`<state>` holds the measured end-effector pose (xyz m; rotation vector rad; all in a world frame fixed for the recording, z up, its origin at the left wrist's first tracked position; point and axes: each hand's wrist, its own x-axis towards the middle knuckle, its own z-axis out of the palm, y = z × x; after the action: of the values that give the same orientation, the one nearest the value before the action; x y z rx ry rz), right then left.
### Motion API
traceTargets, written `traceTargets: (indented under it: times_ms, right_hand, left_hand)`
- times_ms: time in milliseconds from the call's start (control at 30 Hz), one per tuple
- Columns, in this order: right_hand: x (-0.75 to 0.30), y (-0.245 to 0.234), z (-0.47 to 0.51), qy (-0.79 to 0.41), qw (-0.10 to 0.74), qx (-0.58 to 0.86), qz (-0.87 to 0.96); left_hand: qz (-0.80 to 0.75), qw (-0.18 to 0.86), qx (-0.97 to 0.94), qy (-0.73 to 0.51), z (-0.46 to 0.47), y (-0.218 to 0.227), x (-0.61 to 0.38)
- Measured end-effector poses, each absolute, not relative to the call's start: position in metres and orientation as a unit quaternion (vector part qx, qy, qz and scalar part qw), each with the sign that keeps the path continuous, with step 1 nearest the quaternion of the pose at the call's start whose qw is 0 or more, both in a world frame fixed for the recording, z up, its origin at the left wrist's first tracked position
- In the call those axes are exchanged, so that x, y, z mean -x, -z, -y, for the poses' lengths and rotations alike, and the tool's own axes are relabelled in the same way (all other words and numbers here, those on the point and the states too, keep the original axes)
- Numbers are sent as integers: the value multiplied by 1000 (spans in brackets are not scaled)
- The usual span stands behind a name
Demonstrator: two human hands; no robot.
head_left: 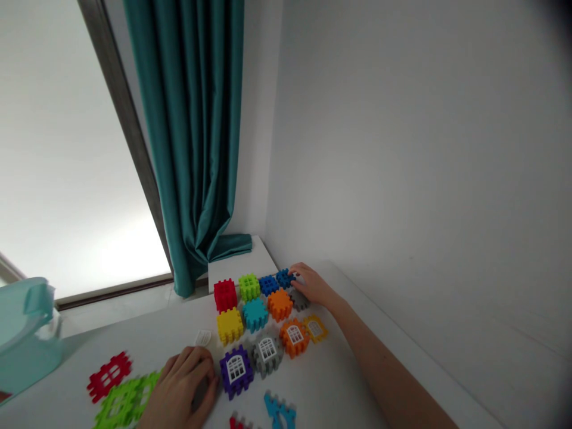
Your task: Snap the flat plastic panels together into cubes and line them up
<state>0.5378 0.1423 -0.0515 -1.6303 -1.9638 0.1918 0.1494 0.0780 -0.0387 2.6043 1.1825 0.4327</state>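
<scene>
A cluster of interlocking plastic cubes sits on the white table (pixel 339 387): red (pixel 224 294), lime (pixel 249 286) and blue (pixel 269 285) at the back, yellow (pixel 229 325), teal (pixel 255 314) and orange (pixel 279 304) in the middle, purple (pixel 236 371), grey (pixel 267 354) and orange (pixel 294 338) with white windows in front. My right hand (pixel 313 285) reaches to the far right end and pinches a blue piece (pixel 283 277). My left hand (pixel 185 387) lies curled on the table beside the purple cube; whether it holds anything is hidden.
Loose flat pieces lie nearby: red (pixel 108 375), lime green (pixel 123 402), light blue (pixel 280 410), a white window insert (pixel 202 338), a yellow windowed tile (pixel 315 328). A translucent teal container (pixel 27 333) stands at the left edge. A teal curtain (pixel 196 137) hangs behind; a wall is to the right.
</scene>
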Motion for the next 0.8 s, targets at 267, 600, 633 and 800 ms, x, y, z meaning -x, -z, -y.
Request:
traceTargets:
  times_ms: [267, 600, 633, 800]
  right_hand:
    - [-513, 33, -134, -42, 286, 596, 749]
    - [-460, 0, -110, -14, 278, 552, 786]
    - [-453, -2, -106, -14, 277, 547, 790]
    - [-414, -11, -91, -14, 268, 515, 814]
  left_hand:
    - [-422, 136, -885, -141, -72, 29, -154]
    - [-413, 132, -879, -198, -70, 9, -148]
    - [-411, 130, -879, -203, -70, 4, -146]
    - [-426, 124, -873, -204, -70, -23, -136]
